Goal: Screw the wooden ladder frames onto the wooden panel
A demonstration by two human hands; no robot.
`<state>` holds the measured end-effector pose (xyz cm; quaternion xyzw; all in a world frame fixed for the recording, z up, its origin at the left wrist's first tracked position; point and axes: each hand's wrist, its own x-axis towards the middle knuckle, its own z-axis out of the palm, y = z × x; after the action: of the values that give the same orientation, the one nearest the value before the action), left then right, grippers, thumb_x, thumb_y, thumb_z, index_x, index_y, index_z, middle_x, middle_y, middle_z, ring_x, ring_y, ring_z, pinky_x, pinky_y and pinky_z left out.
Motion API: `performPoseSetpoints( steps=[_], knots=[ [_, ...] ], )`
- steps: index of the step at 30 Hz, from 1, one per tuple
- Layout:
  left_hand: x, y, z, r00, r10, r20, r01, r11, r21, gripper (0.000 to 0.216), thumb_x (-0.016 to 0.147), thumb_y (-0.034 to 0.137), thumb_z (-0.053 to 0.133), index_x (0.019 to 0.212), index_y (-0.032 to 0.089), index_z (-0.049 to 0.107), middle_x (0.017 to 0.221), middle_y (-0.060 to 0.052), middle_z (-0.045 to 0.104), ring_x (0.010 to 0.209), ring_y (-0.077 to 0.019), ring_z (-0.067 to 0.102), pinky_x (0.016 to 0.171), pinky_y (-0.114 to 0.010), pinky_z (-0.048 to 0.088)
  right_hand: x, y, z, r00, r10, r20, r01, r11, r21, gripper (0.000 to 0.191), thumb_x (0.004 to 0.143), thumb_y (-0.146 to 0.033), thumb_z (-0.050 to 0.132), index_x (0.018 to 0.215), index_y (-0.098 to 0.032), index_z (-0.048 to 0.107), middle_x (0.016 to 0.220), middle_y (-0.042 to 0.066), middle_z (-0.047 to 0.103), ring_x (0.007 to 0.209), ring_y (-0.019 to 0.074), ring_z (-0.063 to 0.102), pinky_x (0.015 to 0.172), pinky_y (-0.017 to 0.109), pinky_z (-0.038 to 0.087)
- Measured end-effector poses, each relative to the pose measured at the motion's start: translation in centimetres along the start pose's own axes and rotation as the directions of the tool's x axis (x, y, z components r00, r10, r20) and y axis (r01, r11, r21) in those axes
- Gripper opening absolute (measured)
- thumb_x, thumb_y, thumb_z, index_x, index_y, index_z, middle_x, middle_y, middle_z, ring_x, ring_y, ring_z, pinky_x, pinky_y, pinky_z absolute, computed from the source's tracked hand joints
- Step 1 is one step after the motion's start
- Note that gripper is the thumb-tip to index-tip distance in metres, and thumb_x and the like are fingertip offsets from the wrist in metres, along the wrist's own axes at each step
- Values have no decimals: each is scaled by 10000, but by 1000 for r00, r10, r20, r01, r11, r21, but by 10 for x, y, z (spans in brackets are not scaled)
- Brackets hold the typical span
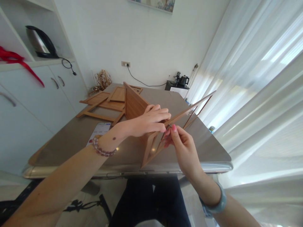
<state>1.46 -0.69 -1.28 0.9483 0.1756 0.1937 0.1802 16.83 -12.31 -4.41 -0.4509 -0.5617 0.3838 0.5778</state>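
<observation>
A wooden panel (134, 104) stands on edge on the table, joined or held at an angle to an open wooden frame (195, 105) that leans off to the right. My left hand (151, 121) lies over the place where the two meet, its fingers bent round the wood. Just right of it, my right hand (182, 142) pinches a small thin metal piece (169, 125) against the frame between thumb and fingers. Most of that piece is hidden, so its kind is unclear.
Several flat wooden frames and panels (101, 108) lie at the table's left rear. A phone (100, 128) lies near my left forearm. The grey table (210, 145) has a rounded front edge. A black kettle (183, 80) stands beyond the table, and white curtains (267, 104) hang on the right.
</observation>
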Motion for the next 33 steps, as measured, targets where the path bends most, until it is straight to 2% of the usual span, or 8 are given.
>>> performPoseSetpoints(
  steps=[3,6,9,12,16,20,24,33],
  knots=[
    [0,-1,-1,1000,9,8,-9,1000,5,185,879,360,472,795,202,422,849,10,438,870,-174,346,861,-355,227,-1,-2,7,970,227,90,-244,882,403,314,840,-535,685,801,-225,655,729,-11,669,655,119,666,625,225,558],
    [0,-3,-1,1000,13,11,-13,1000,3,199,896,369,448,796,200,412,842,14,420,867,-169,334,859,-350,218,3,0,4,947,276,162,-320,816,481,300,812,-519,725,825,-224,669,762,-13,709,727,111,713,710,201,583],
    [0,-6,-1,1000,14,13,-14,1000,0,238,899,402,447,792,199,381,838,18,405,877,-170,330,869,-351,210,10,7,-8,971,173,163,-208,950,231,381,862,-587,635,819,-209,646,699,3,704,674,133,712,648,229,582],
    [1,-6,-1,1000,12,28,-12,1000,5,243,900,413,444,801,202,372,846,17,406,895,-174,335,883,-359,208,19,13,-23,981,-159,110,181,954,-237,340,915,-546,586,833,-216,599,655,-7,665,605,138,667,586,245,540],
    [1,-3,-2,1000,0,25,0,1000,5,210,898,373,441,801,200,371,849,16,399,888,-172,332,873,-358,210,34,7,-41,675,-615,407,650,236,-722,198,991,-354,525,877,-216,609,788,38,667,703,153,612,661,280,476],
    [2,-2,-1,1000,-10,15,10,1000,5,190,879,335,451,786,194,364,842,18,400,887,-170,332,873,-357,206,48,-9,-53,325,-568,756,724,-365,-585,133,990,-258,528,904,-202,613,803,40,641,739,164,557,718,299,462],
    [1,-3,-1,1000,-7,10,7,1000,-2,215,878,356,459,782,194,356,834,18,397,879,-168,331,866,-350,204,52,-23,-58,206,-468,859,728,-514,-454,137,990,-165,500,927,-175,621,855,45,651,778,163,553,766,295,472],
    [-2,2,-2,1000,-4,3,4,1000,8,225,917,372,425,794,195,358,836,19,406,877,-164,340,851,-338,202,55,-33,-53,158,-434,887,762,-517,-389,179,976,-108,483,872,-193,601,758,19,615,722,162,509,679,298,426]
  ],
)
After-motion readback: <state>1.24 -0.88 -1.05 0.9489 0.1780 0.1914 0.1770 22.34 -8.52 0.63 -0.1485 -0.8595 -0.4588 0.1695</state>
